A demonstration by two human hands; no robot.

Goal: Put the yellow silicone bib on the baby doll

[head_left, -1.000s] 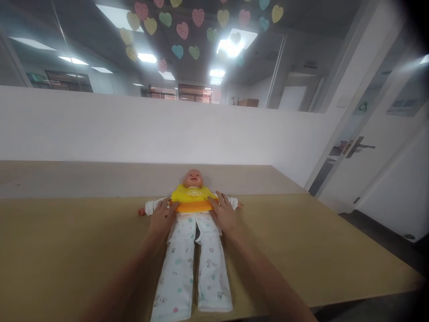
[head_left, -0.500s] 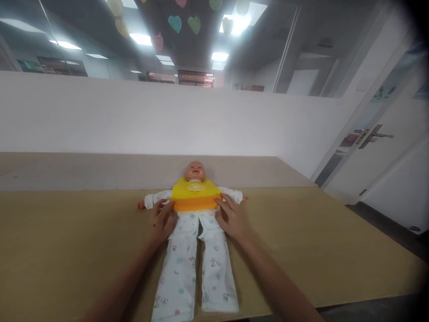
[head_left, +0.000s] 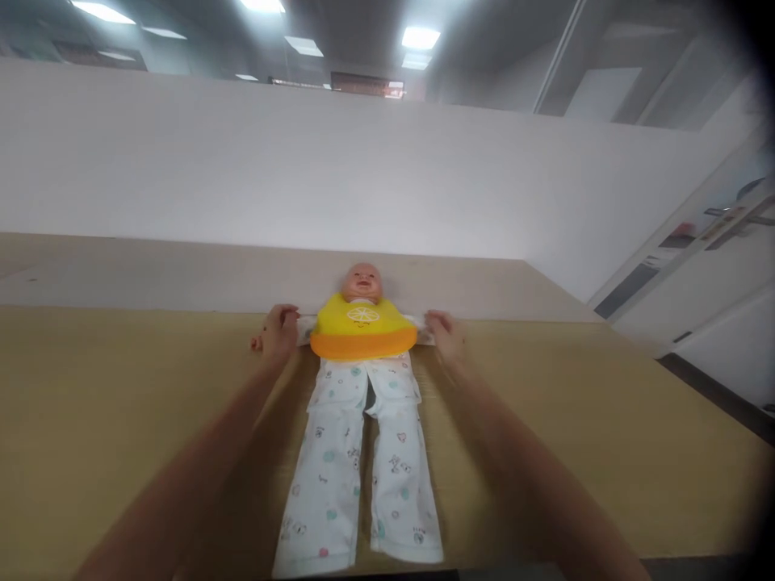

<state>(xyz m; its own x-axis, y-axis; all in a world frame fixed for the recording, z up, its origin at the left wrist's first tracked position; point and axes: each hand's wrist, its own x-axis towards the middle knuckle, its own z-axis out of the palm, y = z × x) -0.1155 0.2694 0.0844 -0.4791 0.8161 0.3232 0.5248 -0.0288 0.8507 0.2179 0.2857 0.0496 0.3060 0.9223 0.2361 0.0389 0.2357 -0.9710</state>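
Observation:
A baby doll (head_left: 363,282) lies on its back with its head toward the wall. It wears a yellow bib (head_left: 362,317) with a fruit-slice print and an orange lower pocket. Under the bib are a white patterned top (head_left: 393,378) and matching trousers (head_left: 403,476), laid straight toward me. My left hand (head_left: 279,332) curls over the doll's sleeve on the left, and the doll's small hand shows beyond it. On the other side, my right hand (head_left: 446,335) has its fingers closed on the opposite sleeve (head_left: 422,329). Both sleeves are partly hidden by my hands.
The doll rests on a wood-coloured table (head_left: 545,420). A paler board or ledge (head_left: 151,274) runs along its back, against a white wall (head_left: 272,169) with glass above. At the right stands a door with a handle (head_left: 735,222).
Both hands have left the bib's lower corners and moved outward and up to the doll's sleeves. The bib's orange pocket now spreads wider. The camera view has tilted down.

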